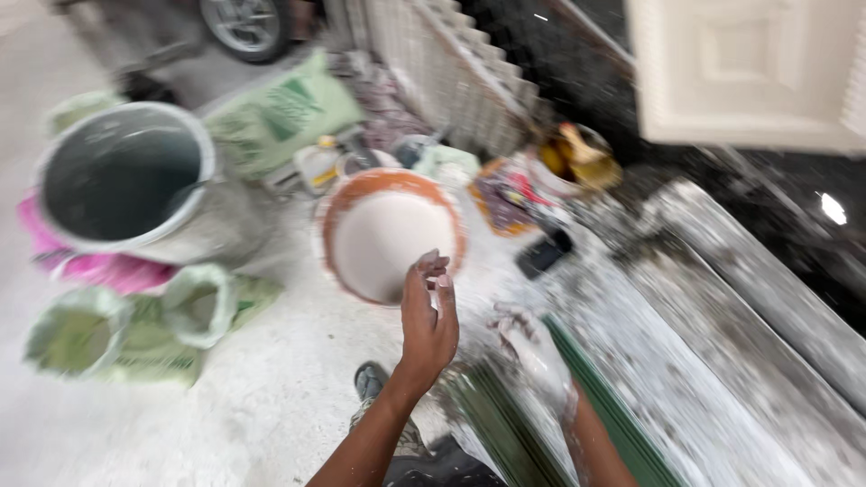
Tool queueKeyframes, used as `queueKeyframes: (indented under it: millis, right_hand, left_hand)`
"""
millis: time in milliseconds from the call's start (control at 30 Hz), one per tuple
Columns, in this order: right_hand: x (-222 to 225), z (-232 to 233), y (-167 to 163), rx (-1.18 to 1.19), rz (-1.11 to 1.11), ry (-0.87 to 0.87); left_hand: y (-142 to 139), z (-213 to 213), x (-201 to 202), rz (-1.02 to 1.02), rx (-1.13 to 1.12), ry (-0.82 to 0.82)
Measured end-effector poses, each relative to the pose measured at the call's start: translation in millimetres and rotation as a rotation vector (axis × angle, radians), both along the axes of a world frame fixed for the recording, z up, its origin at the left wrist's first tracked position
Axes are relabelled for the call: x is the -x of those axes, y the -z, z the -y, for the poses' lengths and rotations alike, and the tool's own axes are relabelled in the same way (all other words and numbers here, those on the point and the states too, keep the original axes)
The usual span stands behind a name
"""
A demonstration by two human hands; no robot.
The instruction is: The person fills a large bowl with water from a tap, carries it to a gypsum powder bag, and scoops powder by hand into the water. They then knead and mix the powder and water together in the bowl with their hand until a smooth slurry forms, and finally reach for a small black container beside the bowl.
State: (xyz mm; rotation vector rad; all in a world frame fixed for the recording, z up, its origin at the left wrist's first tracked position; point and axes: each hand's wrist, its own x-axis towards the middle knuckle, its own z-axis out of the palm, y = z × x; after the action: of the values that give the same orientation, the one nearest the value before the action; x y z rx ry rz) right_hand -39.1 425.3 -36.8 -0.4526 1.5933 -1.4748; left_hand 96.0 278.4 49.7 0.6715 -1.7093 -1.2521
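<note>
Left hand [429,320] raised beside orange-rimmed bowl [390,233] of white paste on the floor, fingers pinched loosely, holding nothing visible. Right hand [532,356], plaster-coated and blurred; grip impossible to tell. Best dipped lightly, avoiding drips onto green strips [505,424].

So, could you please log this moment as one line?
left hand: raised before orange bucket | right hand: white-coated, low, blurred | grey bucket: left
</note>
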Motion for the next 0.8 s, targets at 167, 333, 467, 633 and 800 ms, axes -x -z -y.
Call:
queueKeyframes:
  millis: [167, 333, 467, 633, 800]
  right_hand:
    - [-7, -138, 43, -0.162, 0.198, 0.311]
    - [-38, -214, 68, -0.113, 0.382, 0.549]
    - [-57, -239, 77, -0.108, 0.38, 0.614]
    - [-59, -241, 77, -0.091, 0.404, 0.635]
    - [-43, -208, 75, -0.126, 0.315, 0.483]
  left_hand:
    - [72, -35, 98, 0.337, -0.223, 0.29]
    - [137, -14, 200, 0.603, -0.333, 0.026]
    - [144, -14, 209, 0.725, -0.205, 0.018]
    - [113, -17, 178, 0.222, -0.877, 0.177]
    - [56, 29, 122, 0.086, -0.511, 0.375]
